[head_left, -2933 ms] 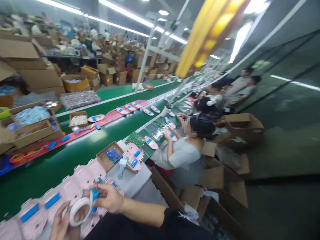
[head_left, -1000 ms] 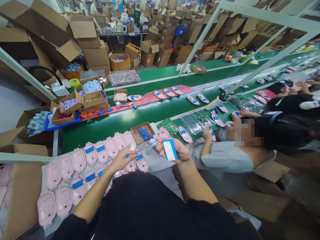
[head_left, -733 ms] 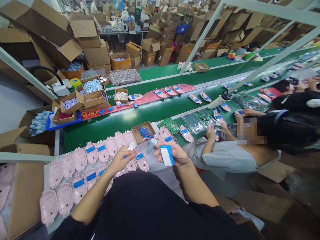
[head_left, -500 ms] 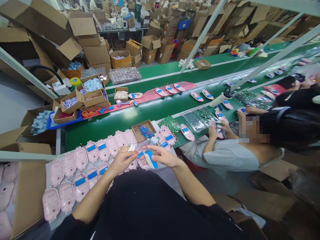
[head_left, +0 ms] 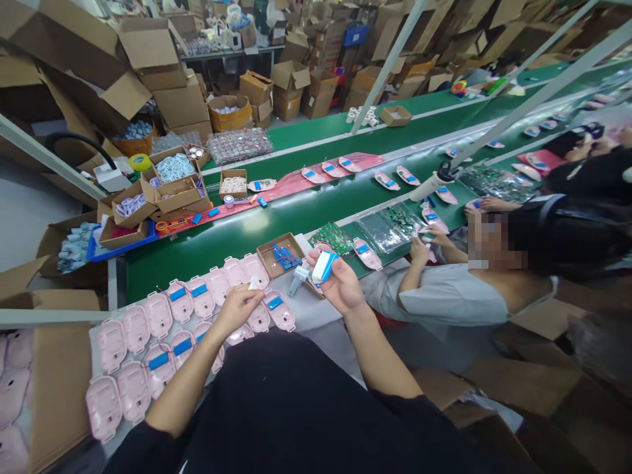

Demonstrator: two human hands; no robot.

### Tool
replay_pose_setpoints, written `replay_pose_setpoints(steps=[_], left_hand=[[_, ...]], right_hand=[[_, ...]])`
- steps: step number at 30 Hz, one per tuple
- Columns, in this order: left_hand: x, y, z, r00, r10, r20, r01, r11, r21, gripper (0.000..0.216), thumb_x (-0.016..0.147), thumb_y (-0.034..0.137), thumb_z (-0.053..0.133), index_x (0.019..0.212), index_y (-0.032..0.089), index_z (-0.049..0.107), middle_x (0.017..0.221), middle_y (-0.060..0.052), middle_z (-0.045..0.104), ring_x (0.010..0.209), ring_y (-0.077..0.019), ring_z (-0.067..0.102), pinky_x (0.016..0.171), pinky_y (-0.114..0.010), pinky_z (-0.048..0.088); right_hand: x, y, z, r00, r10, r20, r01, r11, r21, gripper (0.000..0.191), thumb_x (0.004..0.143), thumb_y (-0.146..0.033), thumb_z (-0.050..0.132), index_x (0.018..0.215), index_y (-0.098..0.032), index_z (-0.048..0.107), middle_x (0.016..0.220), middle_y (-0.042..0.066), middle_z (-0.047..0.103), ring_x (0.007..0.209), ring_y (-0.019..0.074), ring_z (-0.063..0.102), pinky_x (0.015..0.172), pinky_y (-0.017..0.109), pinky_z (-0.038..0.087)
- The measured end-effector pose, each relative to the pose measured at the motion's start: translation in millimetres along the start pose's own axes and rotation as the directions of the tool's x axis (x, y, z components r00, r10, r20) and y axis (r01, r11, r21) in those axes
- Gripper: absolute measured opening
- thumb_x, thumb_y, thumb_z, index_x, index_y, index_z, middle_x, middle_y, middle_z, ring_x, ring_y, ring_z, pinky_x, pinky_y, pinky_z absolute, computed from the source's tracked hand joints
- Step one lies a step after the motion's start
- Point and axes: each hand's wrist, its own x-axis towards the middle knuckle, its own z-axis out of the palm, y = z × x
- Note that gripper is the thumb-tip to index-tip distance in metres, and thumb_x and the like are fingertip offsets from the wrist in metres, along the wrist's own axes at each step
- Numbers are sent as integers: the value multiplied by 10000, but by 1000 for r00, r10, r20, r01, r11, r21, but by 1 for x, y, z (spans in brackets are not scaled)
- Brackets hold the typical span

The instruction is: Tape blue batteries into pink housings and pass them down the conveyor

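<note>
My left hand (head_left: pixel 239 309) is closed, its fingertips pinching a small white piece (head_left: pixel 254 283) over the rows of pink plastic shells (head_left: pixel 220 288). To its right, my right hand (head_left: pixel 342 284) is raised, palm up, with the fingers wrapped round a flat blue-and-white block (head_left: pixel 323 268). Between the hands, a pale grey-blue bottle-like thing (head_left: pixel 297 279) rests on the bench. One shell just below it carries a blue battery pack (head_left: pixel 275 303). Several other shells hold similar blue packs with thin wires.
An open carton (head_left: pixel 266 251) of blue packs stands beyond my hands, near a pile of green circuit boards (head_left: pixel 332 238). Behind runs a green conveyor (head_left: pixel 237 230) bearing pink shells. A co-worker in a grey shirt (head_left: pixel 454 296) sits at right. A metal post (head_left: pixel 390 69) slants across.
My hands have moved apart. The right hand has risen and turned palm up with the blue-and-white block, uncovering the shell with its blue pack. The view has shifted slightly.
</note>
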Motion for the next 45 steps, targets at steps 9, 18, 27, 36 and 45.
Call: replay_pose_setpoints(steps=[9,18,27,36,45], left_hand=[[136,-13,79,984,-146,107,107,945,309,355,1013,376,512,963,151,783,1089,-183,701,1122,-329,577,1045,-513,277],[60,0,67,997,20,-77,-4,979,205,328,966,503,637,1171,283,768,1075,-107,669,1138,-285,577,1050,-435,259],[-37,-1,40,896,145,-419,-77,982,173,182,910,458,740,1030,343,815,776,-38,601,846,-230,589,921,-424,267],[-59,-6,40,809,-21,-587,56,998,42,194,928,444,708,875,303,830,759,-51,655,783,-215,603,884,-448,375],[-45,24,70,575,-662,-481,77,629,-773,365,855,563,751,929,212,816,883,-45,728,846,-211,680,840,-372,551]], right_hand=[[-12,31,-47,973,103,-206,-69,984,165,298,914,-387,766,1144,-214,693,1219,77,774,1208,235,714,1003,395,629],[-28,76,-47,939,245,-243,-185,952,243,308,864,-391,830,1102,-248,698,1259,33,759,1231,211,699,887,278,652],[-16,129,27,897,441,-34,-413,862,294,281,873,-369,825,1065,-198,711,1162,61,787,1136,227,742,755,257,664],[-21,146,53,875,481,-50,-449,847,283,198,907,-277,774,1074,-208,691,1217,74,772,1199,232,714,925,331,647],[-23,140,73,898,435,-70,-389,858,334,305,967,-279,676,1270,-257,658,1363,52,710,1335,220,628,1007,356,622]])
